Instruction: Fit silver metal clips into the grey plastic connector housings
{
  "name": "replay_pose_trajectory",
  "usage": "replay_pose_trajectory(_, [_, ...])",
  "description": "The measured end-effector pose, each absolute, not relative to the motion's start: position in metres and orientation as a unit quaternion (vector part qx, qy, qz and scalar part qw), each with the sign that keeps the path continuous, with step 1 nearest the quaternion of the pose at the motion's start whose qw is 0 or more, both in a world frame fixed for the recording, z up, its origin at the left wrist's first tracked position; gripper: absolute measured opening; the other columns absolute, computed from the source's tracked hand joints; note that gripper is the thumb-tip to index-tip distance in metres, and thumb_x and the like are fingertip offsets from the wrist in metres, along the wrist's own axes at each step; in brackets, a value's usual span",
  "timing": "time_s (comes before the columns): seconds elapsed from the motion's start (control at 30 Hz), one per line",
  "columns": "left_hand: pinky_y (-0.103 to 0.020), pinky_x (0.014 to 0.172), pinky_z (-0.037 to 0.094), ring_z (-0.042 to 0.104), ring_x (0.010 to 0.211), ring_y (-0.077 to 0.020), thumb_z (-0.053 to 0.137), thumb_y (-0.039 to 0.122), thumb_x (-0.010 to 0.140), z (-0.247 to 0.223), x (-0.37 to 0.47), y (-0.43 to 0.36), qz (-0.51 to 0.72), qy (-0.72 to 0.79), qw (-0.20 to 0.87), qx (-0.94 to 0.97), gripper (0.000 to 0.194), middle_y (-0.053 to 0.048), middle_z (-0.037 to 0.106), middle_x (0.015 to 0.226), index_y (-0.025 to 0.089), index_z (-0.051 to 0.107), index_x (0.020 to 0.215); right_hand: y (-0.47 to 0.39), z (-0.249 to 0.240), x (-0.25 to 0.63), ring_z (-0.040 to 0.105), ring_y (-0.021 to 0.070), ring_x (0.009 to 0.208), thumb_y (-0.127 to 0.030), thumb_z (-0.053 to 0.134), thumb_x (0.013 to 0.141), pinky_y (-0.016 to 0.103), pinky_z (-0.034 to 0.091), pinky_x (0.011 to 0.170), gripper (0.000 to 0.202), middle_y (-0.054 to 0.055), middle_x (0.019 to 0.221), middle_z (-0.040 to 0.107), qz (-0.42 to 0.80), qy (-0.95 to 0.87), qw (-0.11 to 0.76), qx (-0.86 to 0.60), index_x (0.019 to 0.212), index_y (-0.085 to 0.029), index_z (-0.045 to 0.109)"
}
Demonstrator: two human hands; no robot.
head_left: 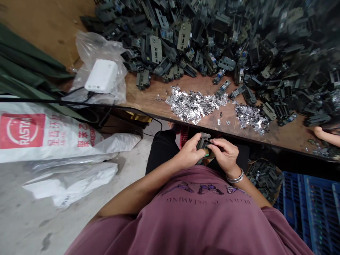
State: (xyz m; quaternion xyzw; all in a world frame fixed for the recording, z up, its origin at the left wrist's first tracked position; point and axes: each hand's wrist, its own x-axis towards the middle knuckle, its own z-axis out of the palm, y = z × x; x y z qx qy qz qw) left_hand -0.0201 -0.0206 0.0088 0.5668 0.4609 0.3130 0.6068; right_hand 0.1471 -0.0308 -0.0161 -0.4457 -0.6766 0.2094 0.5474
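Observation:
Just below the table edge, in front of the purple shirt, my left hand (190, 152) grips a dark grey plastic housing (204, 139). My right hand (225, 152) is at the housing's right side, its thumb and forefinger pinched together; whatever lies between them is too small to make out. On the table above my hands lie a large pile of shiny metal pieces (192, 105) and a smaller pile (252, 118) to its right. Many similar dark housings (156, 49) are heaped behind the piles.
A white device (102, 76) sits on clear plastic at the left, with a black cable (127, 107) running along the table edge. White sacks (63, 131) lie at left. Blue crates (316, 209) and a container of dark parts (265, 177) stand at lower right. Another person's arm (326, 136) shows far right.

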Motion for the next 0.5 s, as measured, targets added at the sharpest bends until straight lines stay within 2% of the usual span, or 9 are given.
replay_pose_trajectory(0.17, [-0.032,0.077,0.044,0.052,0.083,-0.0173,0.055,0.019,0.074,0.0098,-0.0189,-0.0217,0.302,0.476,0.555,0.612,0.021,-0.002,0.057,0.089,0.018,0.052,0.095,-0.0304,-0.0154,0.1452,0.072,0.0169,0.071,-0.016,0.075,0.080,0.030,0.060,0.066,0.011,0.003,0.081,0.077,0.194,-0.690,0.539,-0.443,0.089,-0.023,0.075])
replay_pose_trajectory(0.33, [-0.035,0.078,0.044,0.052,0.086,-0.0190,0.054,0.021,0.078,0.0087,-0.0198,-0.0254,0.301,0.477,0.505,0.654,0.019,-0.004,0.055,0.092,0.018,0.049,0.096,-0.0316,-0.0112,0.1426,0.072,0.0170,0.070,-0.021,0.070,0.084,0.030,0.060,0.066,0.007,0.003,0.079,0.076,0.176,-0.713,0.494,-0.466,0.087,-0.023,0.075])
replay_pose_trajectory(0.5, [-0.034,0.074,0.042,0.050,0.082,-0.0182,0.052,0.017,0.076,0.0113,-0.0215,-0.0274,0.283,0.492,0.466,0.679,0.014,-0.002,0.050,0.086,0.021,0.041,0.084,-0.0344,-0.0116,0.1426,0.072,0.0173,0.074,-0.016,0.066,0.086,0.030,0.061,0.068,0.014,0.004,0.083,0.076,0.148,-0.738,0.481,-0.450,0.093,-0.024,0.075])
